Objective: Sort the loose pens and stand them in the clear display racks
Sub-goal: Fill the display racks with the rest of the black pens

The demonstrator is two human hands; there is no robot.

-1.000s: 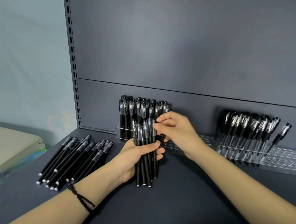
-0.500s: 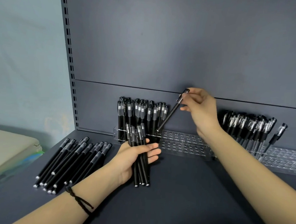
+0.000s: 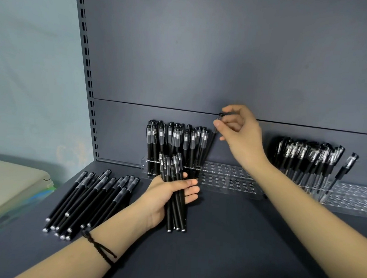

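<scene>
Standing at a dark shelf, a person restocks the clear rack, the fixed point here. Left of the rack, loose pens lie in a heap. Directly before it, the left hand is closed around a bundle of pens. Above its filled end, the right hand pinches a single pen by the cap, tip nearing a hole. Misjudged, that tip could jostle the standing pens or miss the hole.
</scene>
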